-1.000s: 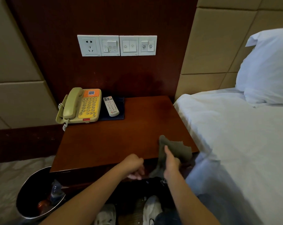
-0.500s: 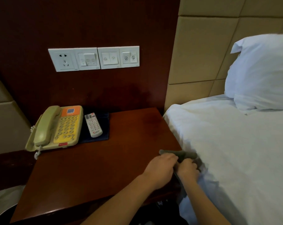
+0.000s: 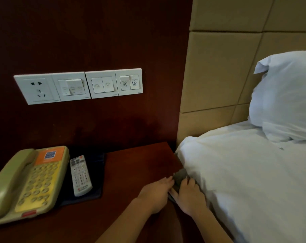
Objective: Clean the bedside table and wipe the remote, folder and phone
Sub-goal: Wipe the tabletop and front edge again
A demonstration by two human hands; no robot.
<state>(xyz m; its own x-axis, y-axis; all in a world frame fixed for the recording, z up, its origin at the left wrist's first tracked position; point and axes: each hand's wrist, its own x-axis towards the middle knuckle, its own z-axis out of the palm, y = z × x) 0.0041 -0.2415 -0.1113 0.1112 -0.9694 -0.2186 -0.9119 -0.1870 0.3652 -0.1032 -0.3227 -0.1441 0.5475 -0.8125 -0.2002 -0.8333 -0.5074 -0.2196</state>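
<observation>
The limp grey-green cloth (image 3: 181,175) is bunched at the right edge of the dark red-brown wooden worktop (image 3: 131,163), in the narrow gap where the white bed duvet (image 3: 245,181) crowds against it. The left hand (image 3: 157,192) lies flat on the worktop, its fingers (image 3: 166,181) straight and relaxed, their tips at the cloth. The right hand (image 3: 189,195) covers the cloth from the bed side. I cannot tell whether it presses flat or curls round the fabric, because the tips are foreshortened and dim.

The cloth looks light and floppy, so it probably works best gathered into a pad under the palm. The slim white plastic remote (image 3: 80,176) looks light and hard and may skate, so it should be taken by its long sides. It lies on the flat dark navy folder (image 3: 97,163), which seems thin and can be lifted at a corner only once the remote is off. Just beside them to the left sits the beige corded telephone with a yellow keypad (image 3: 31,179). It is likely heavier, and its handset rests loose in the cradle, so the body should be steadied while wiping.

The duvet bulging against the worktop's edge is the main obstruction. The white wall panel of socket and switches (image 3: 78,85) and the white pillow (image 3: 285,95) are well apart from the work.
</observation>
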